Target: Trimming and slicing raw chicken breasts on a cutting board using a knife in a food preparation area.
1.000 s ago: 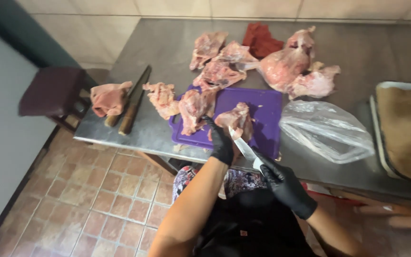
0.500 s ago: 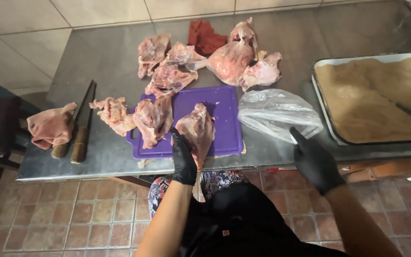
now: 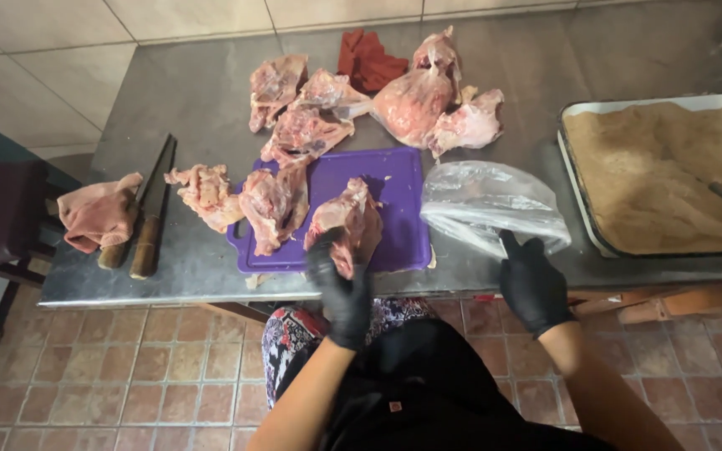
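- While the gloved left hand (image 3: 340, 284) grips a raw chicken piece (image 3: 346, 221) on the purple cutting board (image 3: 394, 209), the piece lies just above its fingers.
- Gloved right hand (image 3: 532, 284), loosely open, touches the clear plastic bag (image 3: 486, 205) at its near edge.

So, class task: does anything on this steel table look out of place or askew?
Yes: one raw meat piece lies over the two knife handles at the table's left edge, while most others cluster around the purple cutting board.

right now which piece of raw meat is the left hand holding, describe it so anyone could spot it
Find the purple cutting board near the front edge of the steel table. The meat piece lies at the board's front middle, gripped by the black-gloved left hand. Unlike the other raw pieces around it, it is the only one a hand holds.
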